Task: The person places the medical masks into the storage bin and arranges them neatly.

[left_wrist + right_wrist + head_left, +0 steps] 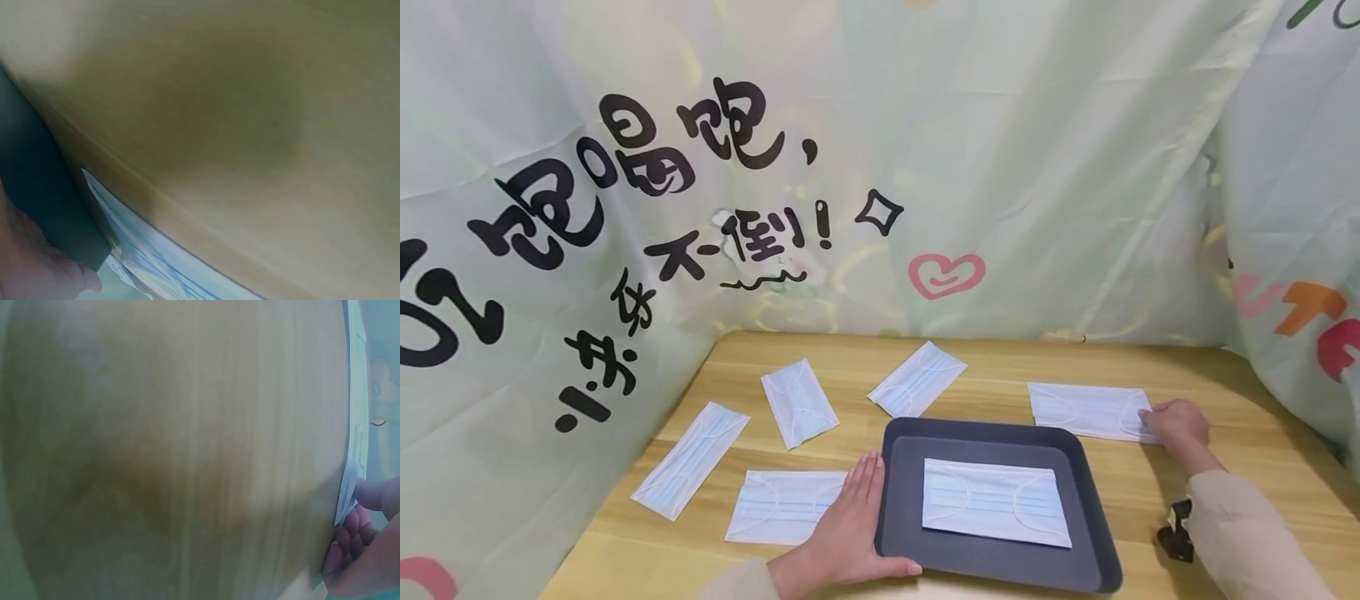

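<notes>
My right hand (1180,427) pinches the right end of a pale blue face mask (1090,410) at the back right of the table. In the right wrist view, thumb and curled fingers (350,534) meet at that mask's edge (350,481). My left hand (848,527) lies with straight fingers along the left side of a dark grey tray (1000,565), thumb at its front rim. Inside the tray lies one face mask (992,504), flat, with its ear loops on top. Another mask (782,508) is partly hidden under the left hand.
Further masks lie left and behind the tray: one at far left (691,461), one behind it (800,403), one near the tray's back edge (917,380). A printed curtain (1037,167) encloses the wooden table (1225,392). A black wrist device (1176,531) sits by the right sleeve.
</notes>
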Demonstrator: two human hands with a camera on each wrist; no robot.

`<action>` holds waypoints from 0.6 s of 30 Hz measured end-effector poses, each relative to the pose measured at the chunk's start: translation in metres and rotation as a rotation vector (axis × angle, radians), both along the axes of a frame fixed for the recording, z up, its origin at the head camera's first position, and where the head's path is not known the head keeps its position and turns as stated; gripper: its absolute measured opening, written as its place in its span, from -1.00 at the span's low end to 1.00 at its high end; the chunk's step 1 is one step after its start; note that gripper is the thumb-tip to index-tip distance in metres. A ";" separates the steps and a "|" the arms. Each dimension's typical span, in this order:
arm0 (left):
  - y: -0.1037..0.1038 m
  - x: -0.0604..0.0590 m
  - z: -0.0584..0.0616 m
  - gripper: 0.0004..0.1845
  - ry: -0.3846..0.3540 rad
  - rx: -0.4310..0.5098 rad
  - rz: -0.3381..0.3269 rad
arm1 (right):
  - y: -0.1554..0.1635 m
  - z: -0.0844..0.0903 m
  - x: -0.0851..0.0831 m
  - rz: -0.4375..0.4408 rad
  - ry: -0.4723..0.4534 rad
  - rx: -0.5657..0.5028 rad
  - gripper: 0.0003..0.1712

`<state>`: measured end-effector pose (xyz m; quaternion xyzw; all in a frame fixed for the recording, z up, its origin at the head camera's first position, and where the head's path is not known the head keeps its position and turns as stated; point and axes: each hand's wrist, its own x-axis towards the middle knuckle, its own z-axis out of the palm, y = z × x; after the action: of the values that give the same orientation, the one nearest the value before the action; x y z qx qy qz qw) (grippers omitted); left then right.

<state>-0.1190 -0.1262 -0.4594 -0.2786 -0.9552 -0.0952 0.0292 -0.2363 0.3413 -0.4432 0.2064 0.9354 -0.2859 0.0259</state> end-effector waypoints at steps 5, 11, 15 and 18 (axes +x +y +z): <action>0.000 0.001 0.000 0.33 -0.028 0.003 0.012 | -0.001 -0.003 0.003 -0.016 0.025 -0.039 -0.51; 0.001 0.002 0.001 0.32 -0.052 0.019 0.004 | 0.002 -0.006 0.011 -0.018 0.099 -0.081 -0.58; 0.001 0.002 0.001 0.32 -0.034 0.009 0.007 | 0.004 -0.008 0.013 -0.028 0.113 -0.114 -0.54; 0.001 0.002 0.001 0.32 -0.023 0.000 0.013 | 0.004 -0.011 0.013 -0.046 0.137 -0.150 -0.52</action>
<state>-0.1175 -0.1254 -0.4584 -0.2714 -0.9573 -0.0981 0.0189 -0.2228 0.3454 -0.4539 0.2052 0.9060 -0.3690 -0.0294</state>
